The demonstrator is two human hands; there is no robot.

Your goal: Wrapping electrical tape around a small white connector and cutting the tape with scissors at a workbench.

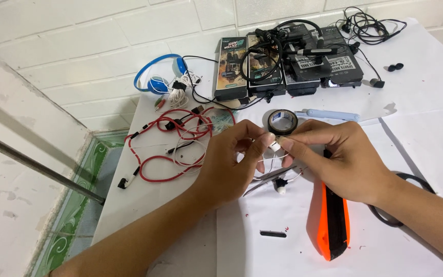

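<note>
Nearest to the person lies a small flat black strip (273,234) on the white paper sheet (426,102). Just right of it lies an orange and black plastic tool (331,225), long and chunky. Farther right, dark round scissor handles (406,177) peek out from under the right arm.

A little above the orange tool, both hands meet. The left hand (232,159) and the right hand (334,159) are closed narrow, and their fingertips pinch a small white earbud (275,146) on a thin white wire (270,166). I think a second bud (281,187) hangs below, but it is hard to see. The earbud looks very light and a bit slippery, and the wire is soft and could snap, so it is best held by the hard bud, not the wire.

Just behind the hands sits a roll of black tape (283,121). Left of the orange tool, farther off, lies a tangled red cable (167,146). Farthest away are blue headphones (160,77) and a row of dark boxes (288,64).
</note>
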